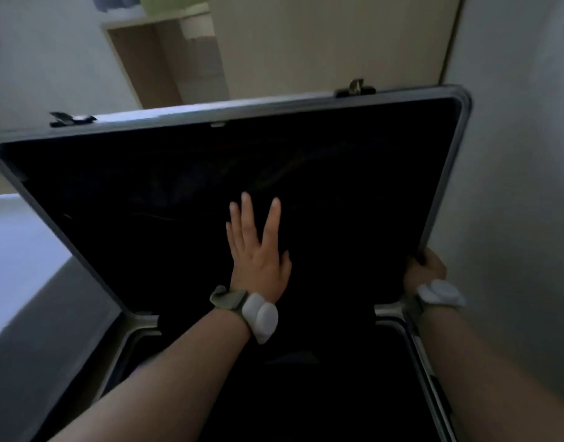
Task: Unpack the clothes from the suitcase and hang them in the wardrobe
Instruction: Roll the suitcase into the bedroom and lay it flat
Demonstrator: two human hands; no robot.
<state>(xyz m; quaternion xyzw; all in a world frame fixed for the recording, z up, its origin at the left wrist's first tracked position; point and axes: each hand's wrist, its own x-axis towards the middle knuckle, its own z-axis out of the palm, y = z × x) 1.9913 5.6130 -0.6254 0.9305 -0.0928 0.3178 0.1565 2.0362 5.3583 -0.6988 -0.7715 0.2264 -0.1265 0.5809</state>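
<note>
While its lid is raised, the hard-shell suitcase with a grey metal frame (127,352) fills the middle and bottom of the view, its base lying open beneath your forearms.

- Suitcase lid (229,114): black lining inside, grey metal rim, tilted up and away from you. Two dark metal latches sit on its far edge, one at the left (71,118) and one at the right (355,88).
- Your left grip (258,253): fingers straight and spread apart, laid flat against the black lining near the lid's middle. It clasps nothing.
- Your right grip (426,269): fingers curled round the lid's right rim near its lower corner and clamped on it. The fingertips are hidden behind the rim.
- White oval wrist units on olive straps: one on your left wrist (263,317), one on your right (440,293).
- Clothes: the inside of the base and the lid is too dark to tell garments apart. Only a faint fold of dark fabric (292,358) shows in the base, just below your left wrist.
- Cream flat-fronted wardrobe (322,43): behind the lid, at the top of the view. An open wood-lined compartment (153,65) lies to its left.
- Pale walls (513,122): to either side.
</note>
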